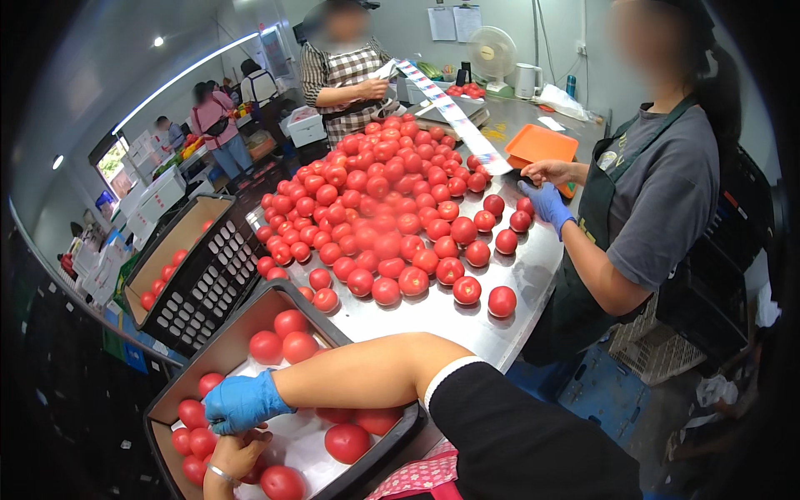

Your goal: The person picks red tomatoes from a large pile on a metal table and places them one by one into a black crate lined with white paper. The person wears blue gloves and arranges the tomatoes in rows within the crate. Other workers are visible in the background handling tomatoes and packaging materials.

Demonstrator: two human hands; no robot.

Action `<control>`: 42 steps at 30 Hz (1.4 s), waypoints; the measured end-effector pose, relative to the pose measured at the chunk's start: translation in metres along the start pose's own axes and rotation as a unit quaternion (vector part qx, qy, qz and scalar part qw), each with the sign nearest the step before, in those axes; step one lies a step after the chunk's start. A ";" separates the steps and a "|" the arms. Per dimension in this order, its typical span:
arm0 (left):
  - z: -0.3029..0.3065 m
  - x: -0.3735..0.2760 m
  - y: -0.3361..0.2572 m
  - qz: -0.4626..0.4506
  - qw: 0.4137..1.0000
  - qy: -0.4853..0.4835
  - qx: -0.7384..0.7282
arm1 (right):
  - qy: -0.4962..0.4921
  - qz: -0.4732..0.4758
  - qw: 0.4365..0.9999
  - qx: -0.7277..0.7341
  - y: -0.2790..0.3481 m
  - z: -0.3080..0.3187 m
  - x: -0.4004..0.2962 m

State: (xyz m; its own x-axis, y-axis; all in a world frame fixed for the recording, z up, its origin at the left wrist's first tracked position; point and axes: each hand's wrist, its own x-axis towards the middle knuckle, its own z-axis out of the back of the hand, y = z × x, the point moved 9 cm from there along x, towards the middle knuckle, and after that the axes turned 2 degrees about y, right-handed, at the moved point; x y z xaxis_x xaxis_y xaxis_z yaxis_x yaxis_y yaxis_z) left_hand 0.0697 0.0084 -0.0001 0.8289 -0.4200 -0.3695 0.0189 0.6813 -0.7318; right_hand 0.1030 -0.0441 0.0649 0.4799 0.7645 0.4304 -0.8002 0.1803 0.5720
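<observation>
My right hand point(244, 403), in a blue glove, reaches across over a black plastic crate point(409, 425) that is lined with cardboard and white paper. My left hand point(240, 453), bare with a silver bangle at the wrist, is just below it and the two overlap. The gloved fingers are curled, and whether either hand holds something cannot be told. Red tomatoes point(347, 442) lie in the crate around both hands, some partly hidden by my right forearm. Beyond the crate a large heap of tomatoes point(394, 175) spreads over a metal table point(531, 275).
A second black crate point(203, 287) with tomatoes stands at the left. A co-worker point(650, 187) with one blue glove is at the table's right, beside an orange tray point(541, 145). Another co-worker point(344, 75) behind the heap holds a strip of labels point(459, 119).
</observation>
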 end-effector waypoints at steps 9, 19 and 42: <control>-0.001 -0.002 -0.006 0.003 1.000 -0.004 0.005 | 0.029 -0.009 1.000 -0.005 0.005 0.002 -0.005; -0.003 -0.005 -0.008 0.031 0.999 -0.002 -0.043 | 0.048 -0.026 0.999 -0.001 0.004 0.003 -0.005; -0.005 -0.006 -0.012 0.056 0.998 0.029 -0.004 | 0.045 -0.013 0.999 -0.001 0.003 0.005 -0.006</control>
State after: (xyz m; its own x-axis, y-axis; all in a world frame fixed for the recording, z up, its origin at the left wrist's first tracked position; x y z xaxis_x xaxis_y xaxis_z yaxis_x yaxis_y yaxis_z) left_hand 0.0616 -0.0002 0.0077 0.7913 -0.3758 -0.4822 -0.0764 0.7218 -0.6879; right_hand 0.0997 -0.0519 0.0675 0.4663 0.8123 0.3503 -0.7887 0.2025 0.5805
